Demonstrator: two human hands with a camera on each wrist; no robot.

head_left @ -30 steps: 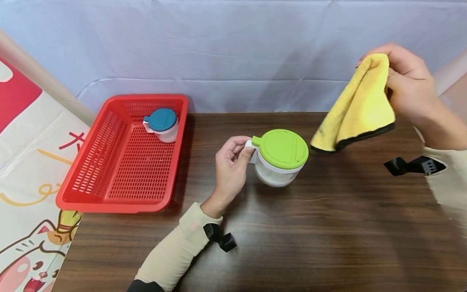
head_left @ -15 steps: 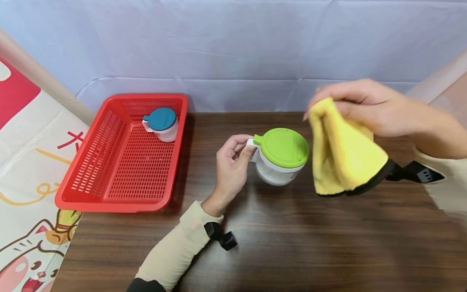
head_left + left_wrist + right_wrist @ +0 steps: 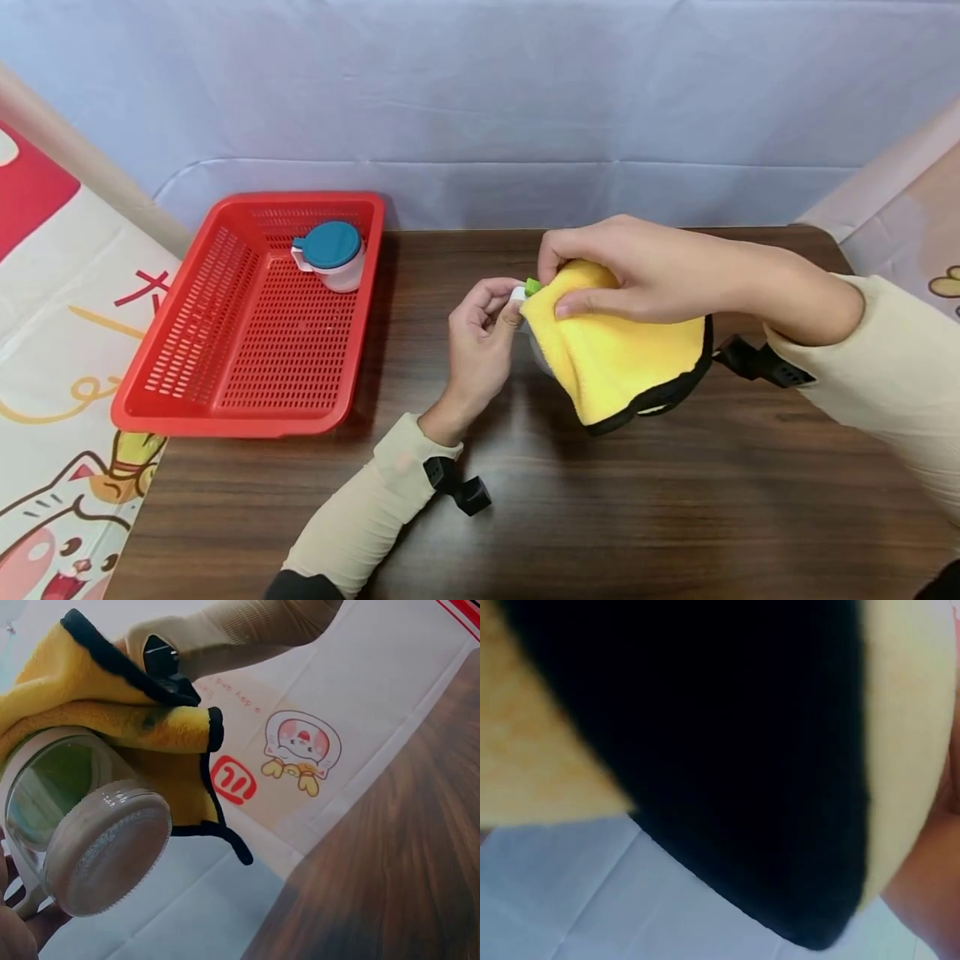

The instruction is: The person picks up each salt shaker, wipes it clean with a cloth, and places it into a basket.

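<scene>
My left hand (image 3: 480, 354) pinches the white handle of a clear seasoning jar (image 3: 109, 847) with a green lid. The jar is held off the table, its underside showing in the left wrist view. From the right, my right hand (image 3: 633, 271) grips a yellow cloth (image 3: 622, 358) with black edging and lays it over the lid. In the head view only the lid's green tab and a bit of the jar's side show beside the cloth. Close, blurred cloth and its dark edge fill most of the right wrist view.
To the left stands a red perforated basket (image 3: 247, 427). Inside, at its far right corner, sits a smaller jar with a blue lid (image 3: 332, 244). Brown wooden table (image 3: 637, 517) lies beneath, and a pale cloth backdrop (image 3: 480, 108) hangs behind it.
My right hand has come down and left with the yellow cloth, from beside the jar to over its green lid. My left hand and the jar have stayed nearly still.
</scene>
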